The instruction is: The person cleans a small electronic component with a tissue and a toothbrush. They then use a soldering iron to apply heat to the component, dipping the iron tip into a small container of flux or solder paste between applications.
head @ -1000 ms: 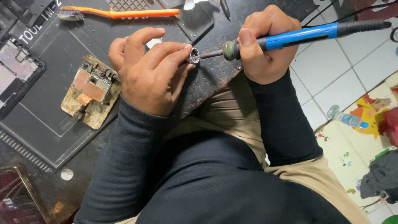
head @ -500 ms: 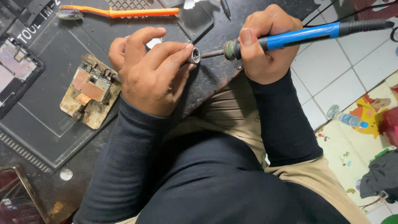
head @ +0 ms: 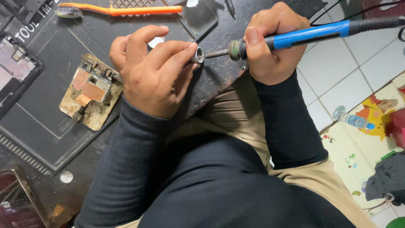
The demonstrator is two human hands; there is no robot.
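Note:
My right hand [head: 270, 44] grips a soldering iron with a blue handle [head: 312, 34] and black cable end, its tip pointing left. My left hand [head: 154, 69] pinches a small round metal part [head: 197, 55] between thumb and fingertips, and the iron's tip reaches into it. Both hands hover over the dark worn edge of the workbench [head: 219, 78]. Left of my left hand a circuit board [head: 90, 86] with copper shields lies on a stained pad.
A black work mat [head: 46, 97] covers the bench. An orange-handled brush [head: 122, 10] lies at the top, an opened phone [head: 17, 69] at the left, another dark device [head: 19, 204] at the bottom left. White floor tiles, a colourful mat and a small bottle [head: 352, 120] lie at the right.
Nothing has visibly changed; both hands hold the same pose with the iron tip at the metal part.

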